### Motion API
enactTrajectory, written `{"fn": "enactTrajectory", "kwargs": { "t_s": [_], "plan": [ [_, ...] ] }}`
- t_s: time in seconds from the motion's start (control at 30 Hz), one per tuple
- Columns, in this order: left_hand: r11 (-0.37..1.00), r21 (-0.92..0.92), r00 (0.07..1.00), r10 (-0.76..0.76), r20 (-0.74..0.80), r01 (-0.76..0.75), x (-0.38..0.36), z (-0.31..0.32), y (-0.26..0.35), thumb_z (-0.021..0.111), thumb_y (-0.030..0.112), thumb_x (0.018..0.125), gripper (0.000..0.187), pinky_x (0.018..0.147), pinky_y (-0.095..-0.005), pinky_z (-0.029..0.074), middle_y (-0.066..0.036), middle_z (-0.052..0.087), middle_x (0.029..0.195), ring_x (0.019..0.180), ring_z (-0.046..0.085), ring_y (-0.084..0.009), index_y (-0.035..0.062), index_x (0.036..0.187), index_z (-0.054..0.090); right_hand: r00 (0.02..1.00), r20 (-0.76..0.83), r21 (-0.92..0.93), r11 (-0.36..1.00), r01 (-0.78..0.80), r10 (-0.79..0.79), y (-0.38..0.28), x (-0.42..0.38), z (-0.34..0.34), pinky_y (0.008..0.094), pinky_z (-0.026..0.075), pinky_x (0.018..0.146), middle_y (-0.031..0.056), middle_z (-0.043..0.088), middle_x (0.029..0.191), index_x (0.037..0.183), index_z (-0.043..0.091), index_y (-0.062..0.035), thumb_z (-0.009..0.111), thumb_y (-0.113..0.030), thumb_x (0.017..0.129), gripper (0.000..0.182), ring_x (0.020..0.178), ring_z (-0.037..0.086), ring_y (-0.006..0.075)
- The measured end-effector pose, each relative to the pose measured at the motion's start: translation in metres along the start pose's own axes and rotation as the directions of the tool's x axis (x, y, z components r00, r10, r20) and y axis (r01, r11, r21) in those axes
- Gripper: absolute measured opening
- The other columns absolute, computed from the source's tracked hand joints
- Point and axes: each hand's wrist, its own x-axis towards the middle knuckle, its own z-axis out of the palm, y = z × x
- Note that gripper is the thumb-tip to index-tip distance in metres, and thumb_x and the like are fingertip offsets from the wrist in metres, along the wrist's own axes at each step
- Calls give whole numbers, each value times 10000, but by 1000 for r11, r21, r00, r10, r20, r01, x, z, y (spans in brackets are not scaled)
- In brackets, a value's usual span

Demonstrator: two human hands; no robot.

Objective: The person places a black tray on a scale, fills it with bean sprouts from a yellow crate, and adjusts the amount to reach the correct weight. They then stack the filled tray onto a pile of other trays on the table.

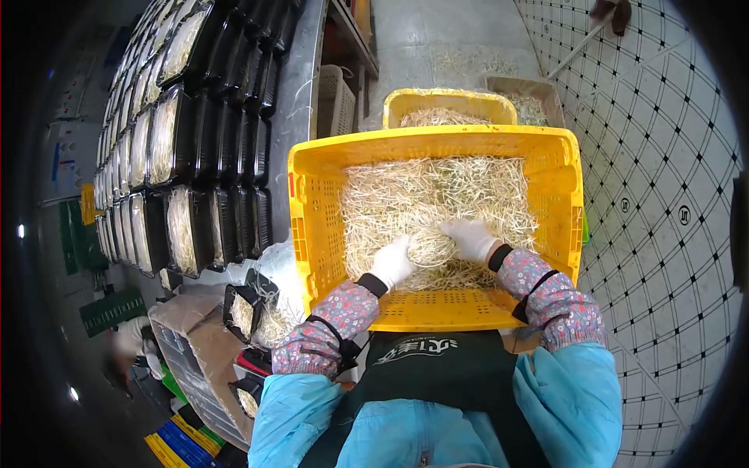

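A yellow plastic crate [312,234] stands right in front of me, filled with pale bean sprouts [421,195]. Both hands wear white gloves and floral sleeve covers. My left hand [392,261] and my right hand [470,238] are down in the near part of the crate, fingers curled around a bunch of sprouts held between them.
Behind it stands a second yellow crate [449,100] of sprouts, and a beige crate [538,92] beyond. On the steel table [300,101] to the left lie rows of black trays [172,140] packed with sprouts. Loose trays [242,308] and a cardboard box [199,343] sit lower left. Tiled floor [663,195] is at right.
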Motion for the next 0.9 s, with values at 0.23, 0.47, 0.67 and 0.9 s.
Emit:
{"fn": "enactTrajectory", "kwargs": {
  "t_s": [0.23, 0.47, 0.67, 0.9],
  "plan": [
    [982, 185, 988, 4, 155, -33, -39, -49, -27, 759, 274, 756, 419, 780, -451, 540, -192, 664, 984, 919, 656, -379, 60, 1069, 581, 920, -236, 189, 944, -271, 312, 44, -18, -85, 414, 549, 856, 134, 692, 1142, 1309, 622, -205, 610, -359, 850, 485, 994, 678, 321],
    [867, 315, 911, 304, 280, -386, -45, -63, 16, 825, 344, 689, 851, 927, -421, 509, -194, 629, 1144, 1059, 619, -323, 86, 1420, 475, 996, -68, 169, 985, -47, 60, -34, 51, -54, 444, 503, 943, 171, 623, 1276, 1448, 468, -216, 737, -435, 790, 744, 1139, 620, 333],
    [953, 93, 957, 290, -14, -287, 1, -79, -11, 881, 362, 627, 1118, 1098, -442, 397, -226, 406, 1484, 1371, 392, -395, 95, 1533, 282, 976, 141, -82, 985, -155, 165, -36, 45, -45, 611, 269, 1129, 247, 152, 1612, 1588, -1, -165, 925, -492, 521, 1451, 1483, 182, 437],
    [997, 77, 1000, -19, 23, 17, 51, -20, -13, 870, 270, 618, 1229, 1012, -449, 470, -292, 298, 1516, 1296, 468, -439, 59, 1556, 104, 939, 221, 62, 957, -285, 265, -9, 57, -16, 466, 494, 952, 224, 575, 1307, 1518, 290, -97, 787, -267, 727, 949, 1234, 555, 356]
  ]
}}
